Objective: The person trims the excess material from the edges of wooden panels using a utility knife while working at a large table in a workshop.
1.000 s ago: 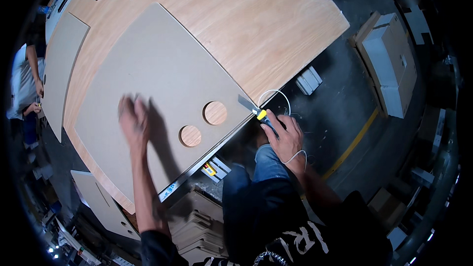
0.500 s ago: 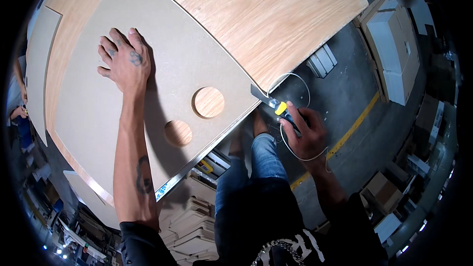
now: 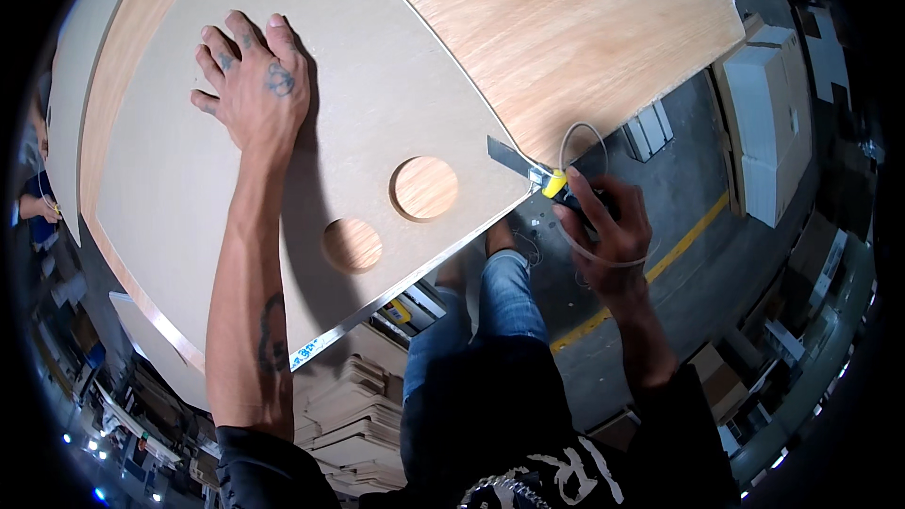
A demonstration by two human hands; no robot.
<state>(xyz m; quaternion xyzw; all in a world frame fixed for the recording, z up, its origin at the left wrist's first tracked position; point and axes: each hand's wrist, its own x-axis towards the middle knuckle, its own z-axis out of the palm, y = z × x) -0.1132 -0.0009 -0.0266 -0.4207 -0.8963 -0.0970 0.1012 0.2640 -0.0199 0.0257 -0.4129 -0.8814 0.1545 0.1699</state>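
Observation:
My left hand (image 3: 259,85) lies flat with spread fingers on a grey, curved-edged panel (image 3: 160,198) that has two round holes. In my right hand (image 3: 608,231) is a yellow and black utility knife (image 3: 554,183), gripped between thumb and fingers. Its wide blade (image 3: 509,155) reaches over the near right corner of the panel. A thin pale strip (image 3: 583,123) runs along the panel's right edge to that corner and curls loosely in a loop around the knife and my right hand. Whether the blade touches the strip, I cannot tell.
Beneath the panel is a larger wood-grain board (image 3: 566,28). Stacked cut boards (image 3: 358,419) stand below its near edge, by my legs. White boxed goods (image 3: 768,123) are at the right, past a yellow floor line (image 3: 693,240). Another person's hand (image 3: 40,207) shows at far left.
The knife has moved farther over the panel's corner, and the strip's loop has shifted and narrowed. My left hand stays spread on the panel. The whole view has shifted slightly.

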